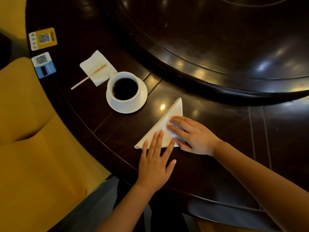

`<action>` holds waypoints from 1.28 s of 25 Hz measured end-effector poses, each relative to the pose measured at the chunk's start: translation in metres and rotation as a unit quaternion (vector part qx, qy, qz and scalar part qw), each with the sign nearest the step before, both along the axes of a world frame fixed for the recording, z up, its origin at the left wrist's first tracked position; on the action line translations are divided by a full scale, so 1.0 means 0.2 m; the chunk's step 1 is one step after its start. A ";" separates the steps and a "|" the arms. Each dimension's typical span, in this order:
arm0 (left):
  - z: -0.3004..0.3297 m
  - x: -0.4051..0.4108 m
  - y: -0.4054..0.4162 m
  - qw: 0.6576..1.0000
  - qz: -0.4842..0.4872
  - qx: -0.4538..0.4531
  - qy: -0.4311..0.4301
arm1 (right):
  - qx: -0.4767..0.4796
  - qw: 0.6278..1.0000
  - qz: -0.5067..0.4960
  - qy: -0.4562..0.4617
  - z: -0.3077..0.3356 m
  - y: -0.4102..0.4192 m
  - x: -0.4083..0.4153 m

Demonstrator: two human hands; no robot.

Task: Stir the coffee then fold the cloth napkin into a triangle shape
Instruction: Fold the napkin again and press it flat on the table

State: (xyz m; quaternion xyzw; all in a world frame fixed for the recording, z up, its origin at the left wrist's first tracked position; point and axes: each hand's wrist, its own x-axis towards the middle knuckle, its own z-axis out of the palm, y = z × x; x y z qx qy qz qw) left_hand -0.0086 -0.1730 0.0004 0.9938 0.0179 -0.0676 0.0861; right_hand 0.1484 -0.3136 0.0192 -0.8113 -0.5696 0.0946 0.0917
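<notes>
So the cloth napkin is sitting right of centre in the frame, on the dark wooden table, and it's already a triangle, long folded edge running from the lower left point up to the tip near the saucer. My left hand is flat and open, fingers spread, with just the fingertips on the lower corner of the cloth. My right hand is open too, palm down, covering the right side of the triangle. Neither is gripping anything; I'm pressing, which I'd say is about flattening the layers so the crease holds and the cloth doesn't spring back open.

The coffee cup is on its white saucer just left of centre, full of black coffee, near the napkin tip but not touching it. The wooden stir stick lies further up and left, its darker end resting on a paper napkin, probably so the wet end stays off the table. So stirring looks finished to me.

Two QR code cards sit at the left table edge, and the raised turntable fills the upper right.

Guess all that's left is a last smoothing pass and lifting off.
</notes>
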 end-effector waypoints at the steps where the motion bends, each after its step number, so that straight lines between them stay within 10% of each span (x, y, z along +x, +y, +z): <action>1: 0.00 0.02 0.02 1.000 0.003 0.002 -0.003 | 0.000 1.000 -0.001 0.001 0.00 0.03 0.02; 21: -0.01 0.12 0.14 0.999 0.021 0.023 -0.033 | -0.044 0.999 0.005 -0.014 0.00 0.17 0.11; 32: 0.31 0.22 0.21 0.995 0.007 -0.020 0.095 | -0.077 0.991 -0.111 0.010 0.29 0.25 -0.01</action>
